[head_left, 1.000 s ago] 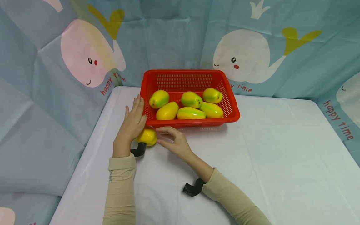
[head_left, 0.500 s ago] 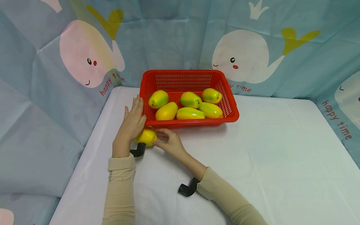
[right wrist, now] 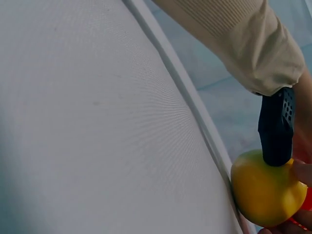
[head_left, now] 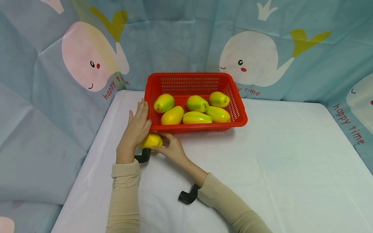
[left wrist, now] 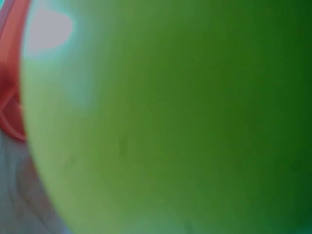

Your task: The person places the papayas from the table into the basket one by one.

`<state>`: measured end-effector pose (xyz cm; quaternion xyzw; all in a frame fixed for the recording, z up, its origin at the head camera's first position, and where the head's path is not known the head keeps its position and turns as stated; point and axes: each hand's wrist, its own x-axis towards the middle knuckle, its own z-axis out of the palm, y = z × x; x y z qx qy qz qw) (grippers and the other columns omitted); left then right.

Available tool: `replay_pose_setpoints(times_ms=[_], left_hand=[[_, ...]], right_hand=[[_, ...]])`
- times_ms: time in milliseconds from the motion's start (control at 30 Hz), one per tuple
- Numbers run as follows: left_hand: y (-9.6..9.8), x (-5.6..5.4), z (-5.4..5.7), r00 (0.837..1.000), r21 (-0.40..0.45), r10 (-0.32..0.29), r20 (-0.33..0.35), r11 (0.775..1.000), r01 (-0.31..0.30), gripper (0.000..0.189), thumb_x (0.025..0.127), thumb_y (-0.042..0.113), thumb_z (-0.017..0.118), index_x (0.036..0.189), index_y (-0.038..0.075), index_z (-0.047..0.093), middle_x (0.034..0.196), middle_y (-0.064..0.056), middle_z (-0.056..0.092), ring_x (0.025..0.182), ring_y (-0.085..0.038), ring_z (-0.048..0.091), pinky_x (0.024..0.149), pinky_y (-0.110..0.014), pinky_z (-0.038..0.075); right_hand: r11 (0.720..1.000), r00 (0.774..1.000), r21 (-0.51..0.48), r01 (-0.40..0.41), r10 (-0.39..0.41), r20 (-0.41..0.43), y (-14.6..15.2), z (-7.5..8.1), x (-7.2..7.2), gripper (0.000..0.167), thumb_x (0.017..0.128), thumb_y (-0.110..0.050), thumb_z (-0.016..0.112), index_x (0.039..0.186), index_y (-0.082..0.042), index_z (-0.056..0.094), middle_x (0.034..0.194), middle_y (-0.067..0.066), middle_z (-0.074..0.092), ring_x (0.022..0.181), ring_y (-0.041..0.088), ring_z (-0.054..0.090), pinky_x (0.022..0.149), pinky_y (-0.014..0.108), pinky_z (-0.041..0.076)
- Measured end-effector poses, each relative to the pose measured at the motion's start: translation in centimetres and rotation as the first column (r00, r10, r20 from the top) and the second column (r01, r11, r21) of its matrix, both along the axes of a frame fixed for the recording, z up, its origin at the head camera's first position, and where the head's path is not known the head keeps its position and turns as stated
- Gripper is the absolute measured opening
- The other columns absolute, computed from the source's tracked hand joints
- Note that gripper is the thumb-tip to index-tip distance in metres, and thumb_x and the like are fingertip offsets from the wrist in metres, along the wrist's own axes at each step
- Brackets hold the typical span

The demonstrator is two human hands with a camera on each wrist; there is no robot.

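A yellow-green papaya (head_left: 152, 141) lies on the white table just in front of the red basket's near left corner. My right hand (head_left: 173, 150) holds it from the right, thumb on the near side and fingers on the far side; the right wrist view shows the same papaya (right wrist: 265, 190) between thumb and fingers. My left hand (head_left: 135, 124) rests with straight fingers along the left side of the red basket (head_left: 196, 127), its wrist beside the papaya. In the left wrist view the papaya (left wrist: 161, 122) fills nearly everything, blurred.
Several papayas (head_left: 172, 115) lie inside the basket. A whale-print curtain (head_left: 180, 42) stands behind the table (head_left: 276, 155). Black wrist camera mounts (head_left: 188, 194) stick out near both cuffs.
My right hand has moved left to the papaya, and its thumb and fingers have come round it. The left hand and the basket have stayed in place.
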<state>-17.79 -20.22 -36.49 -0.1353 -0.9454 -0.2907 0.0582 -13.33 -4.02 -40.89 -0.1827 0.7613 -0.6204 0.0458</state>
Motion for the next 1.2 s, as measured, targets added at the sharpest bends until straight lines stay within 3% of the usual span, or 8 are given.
replay_pose_setpoints(times_ms=[133, 333, 433, 800, 1033, 1200], left_hand=[[0.0, 0.0, 0.0, 1.0, -0.002, 0.002, 0.001, 1.0, -0.002, 0.064, 0.094, 0.018, 0.036, 0.15, 0.0, 0.011, 0.157, -0.012, 0.005, 0.144, -0.028, 0.003, 0.111, -0.056, -0.004], [0.0, 0.0, -0.1, 1.0, 0.004, 0.003, 0.008, 1.0, -0.003, 0.064, 0.094, 0.017, 0.036, 0.15, 0.0, 0.01, 0.157, -0.012, 0.005, 0.144, -0.028, 0.002, 0.111, -0.055, -0.006], [0.0, 0.1, -0.1, 1.0, 0.004, 0.003, 0.012, 1.0, -0.003, 0.064, 0.094, 0.018, 0.036, 0.15, 0.0, 0.01, 0.158, -0.012, 0.004, 0.144, -0.028, 0.001, 0.111, -0.053, -0.007], [0.1, 0.1, 0.1, 1.0, 0.005, 0.003, 0.016, 1.0, -0.003, 0.064, 0.095, 0.02, 0.035, 0.15, 0.001, 0.01, 0.158, -0.009, 0.001, 0.144, -0.024, -0.001, 0.111, -0.052, -0.008], [0.0, 0.0, 0.1, 1.0, 0.003, 0.008, 0.022, 1.0, -0.008, 0.065, 0.094, 0.02, 0.035, 0.151, 0.001, 0.009, 0.158, -0.009, 0.001, 0.144, -0.025, -0.001, 0.111, -0.052, -0.008], [0.0, 0.0, 0.1, 1.0, 0.002, 0.017, 0.018, 1.0, -0.017, 0.065, 0.094, 0.02, 0.037, 0.151, 0.002, 0.01, 0.158, -0.009, 0.003, 0.144, -0.025, 0.0, 0.112, -0.052, -0.007]], right_hand=[[1.0, 1.0, 0.002, 0.004, -0.004, -0.005, 0.1, 1.8, 0.8, 0.052, 0.078, 0.006, 0.071, 0.123, 0.018, 0.048, 0.121, 0.031, 0.055, 0.11, 0.042, 0.056, 0.091, 0.046, 0.047], [1.0, 1.0, 0.004, 0.021, -0.021, -0.013, 0.4, -1.1, -0.3, 0.055, 0.078, -0.003, 0.075, 0.127, 0.01, 0.052, 0.123, 0.021, 0.058, 0.11, 0.032, 0.059, 0.09, 0.033, 0.049], [0.999, 0.999, 0.01, 0.037, -0.037, -0.02, 1.3, -1.3, -0.1, 0.054, 0.078, -0.006, 0.076, 0.125, 0.007, 0.055, 0.122, 0.019, 0.059, 0.11, 0.029, 0.059, 0.088, 0.027, 0.05], [0.999, 0.999, -0.021, 0.03, -0.029, 0.039, 5.4, -1.0, 1.1, 0.053, 0.078, -0.001, 0.074, 0.127, 0.006, 0.053, 0.126, 0.021, 0.056, 0.114, 0.033, 0.056, 0.094, 0.036, 0.047], [0.999, 0.993, 0.001, 0.039, -0.039, 0.108, 7.8, 2.1, 3.1, 0.052, 0.081, 0.005, 0.068, 0.128, 0.013, 0.049, 0.125, 0.027, 0.054, 0.114, 0.039, 0.055, 0.093, 0.041, 0.046], [0.998, 0.993, -0.02, 0.061, -0.059, 0.1, 9.9, 1.3, 3.6, 0.051, 0.08, 0.005, 0.069, 0.127, 0.012, 0.05, 0.124, 0.026, 0.055, 0.112, 0.038, 0.056, 0.092, 0.038, 0.047]])
